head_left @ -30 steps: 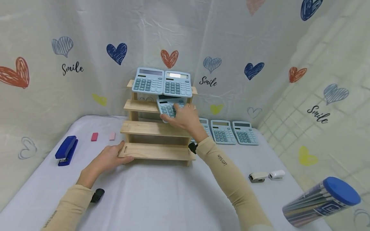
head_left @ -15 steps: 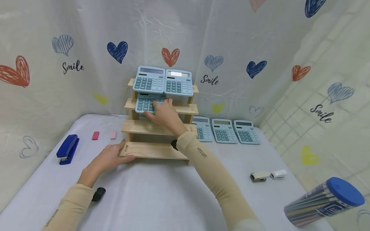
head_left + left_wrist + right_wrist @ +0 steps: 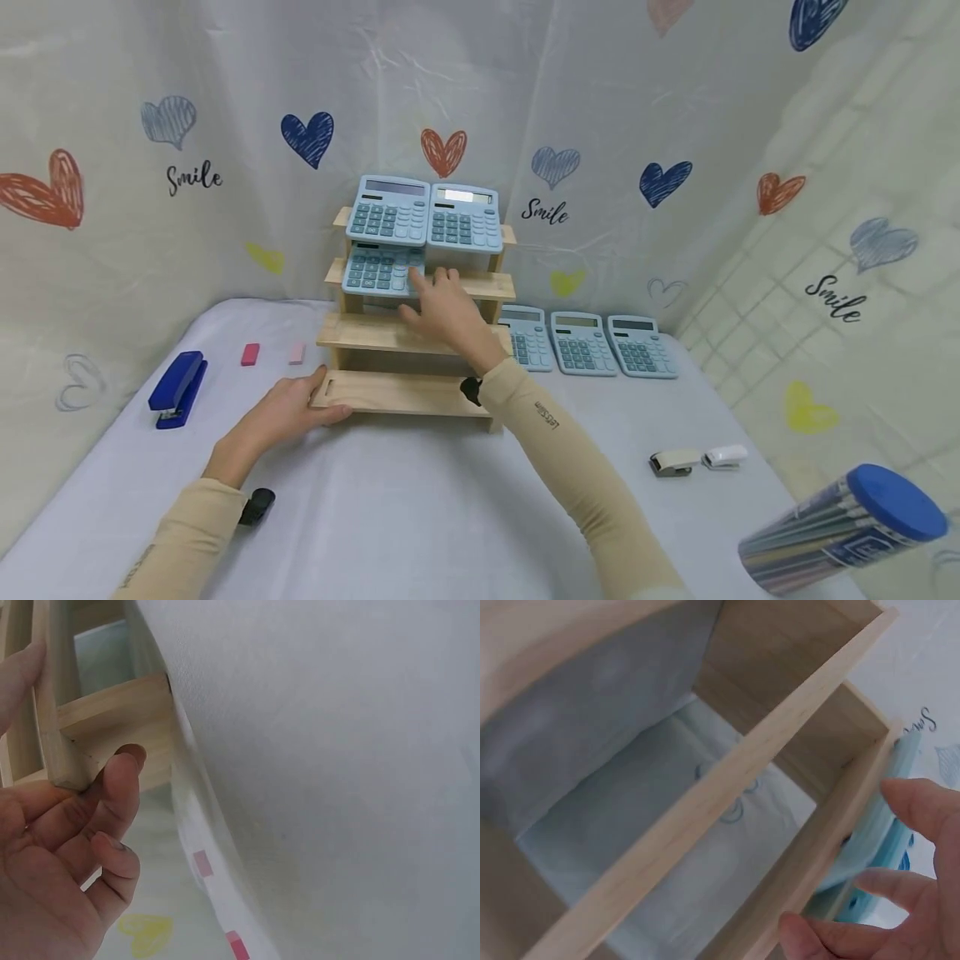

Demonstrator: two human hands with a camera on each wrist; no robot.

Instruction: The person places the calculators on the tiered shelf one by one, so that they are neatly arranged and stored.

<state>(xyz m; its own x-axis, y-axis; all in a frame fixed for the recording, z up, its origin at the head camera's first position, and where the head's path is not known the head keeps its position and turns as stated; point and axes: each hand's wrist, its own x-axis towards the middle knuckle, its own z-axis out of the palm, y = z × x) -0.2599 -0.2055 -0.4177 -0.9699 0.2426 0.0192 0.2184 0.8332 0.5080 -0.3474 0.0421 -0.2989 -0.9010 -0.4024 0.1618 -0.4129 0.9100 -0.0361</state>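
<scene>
A four-tier wooden display rack (image 3: 408, 393) stands on the white-covered table. My left hand (image 3: 281, 410) grips the left end of its lowest shelf; in the left wrist view its fingers (image 3: 112, 802) curl around the wooden side. On the second shelf from the top, at the left, lies a light-blue calculator (image 3: 378, 271). My right hand (image 3: 453, 317) is at that calculator's right edge, fingers loosely spread and not gripping it; whether the fingertips touch is unclear. Two more calculators, a left one (image 3: 388, 208) and a right one (image 3: 465, 217), lean side by side on the top shelf.
Several calculators (image 3: 583, 343) lie in a row right of the rack. A blue stapler (image 3: 177, 389) and two pink erasers (image 3: 250, 354) are at left. Two small staplers (image 3: 675, 461) and a tilted-looking pencil tub (image 3: 832, 533) with a blue lid are at right.
The calculator on the second shelf was slid from the right to the left end by my right hand. That hand has since loosened and shifted slightly right. The left hand keeps its grip.
</scene>
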